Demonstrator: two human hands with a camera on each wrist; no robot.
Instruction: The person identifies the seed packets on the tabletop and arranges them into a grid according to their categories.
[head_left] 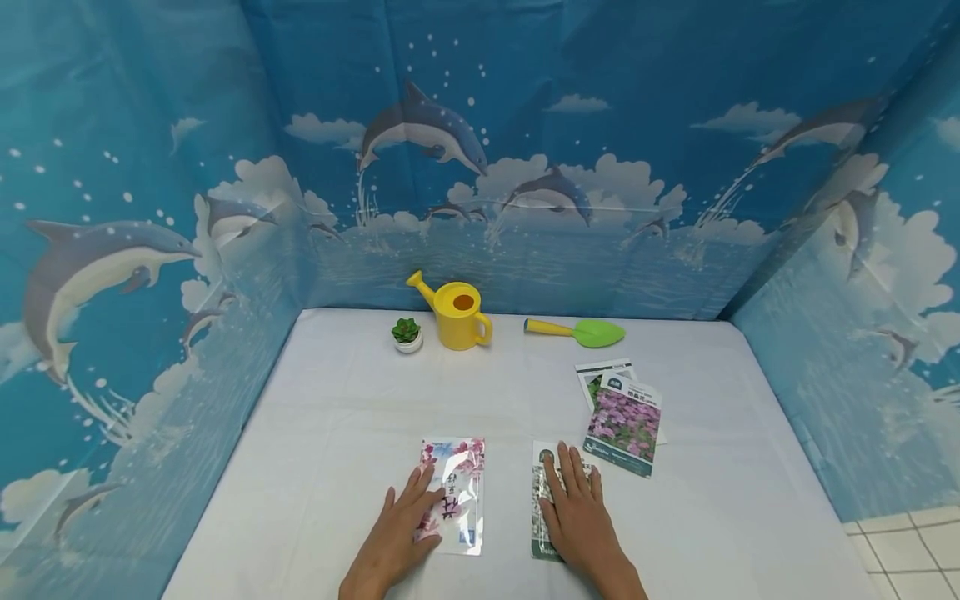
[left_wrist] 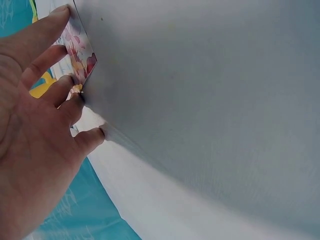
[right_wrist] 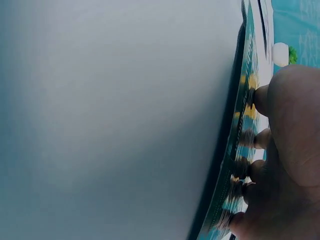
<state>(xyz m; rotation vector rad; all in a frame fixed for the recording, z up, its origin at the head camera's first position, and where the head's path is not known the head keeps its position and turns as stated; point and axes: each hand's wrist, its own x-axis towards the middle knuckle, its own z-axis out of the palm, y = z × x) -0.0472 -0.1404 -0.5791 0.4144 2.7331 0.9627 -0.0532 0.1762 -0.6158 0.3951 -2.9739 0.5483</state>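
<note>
In the head view my left hand rests at the left edge of a pink-and-white flower seed packet, fingers spread and fingertips over its printed face. The left wrist view shows the thumb and fingertips of that hand along the packet's edge. My right hand lies with its fingers extended over a seed packet with a dark green border, covering much of it. From the right wrist, the fingertips of the right hand touch the glossy face of this packet.
To the right, a purple-flower seed packet overlaps another packet. Along the back stand a potted succulent and a yellow watering can, with a green trowel lying beside them. A dolphin-print curtain encloses the white table.
</note>
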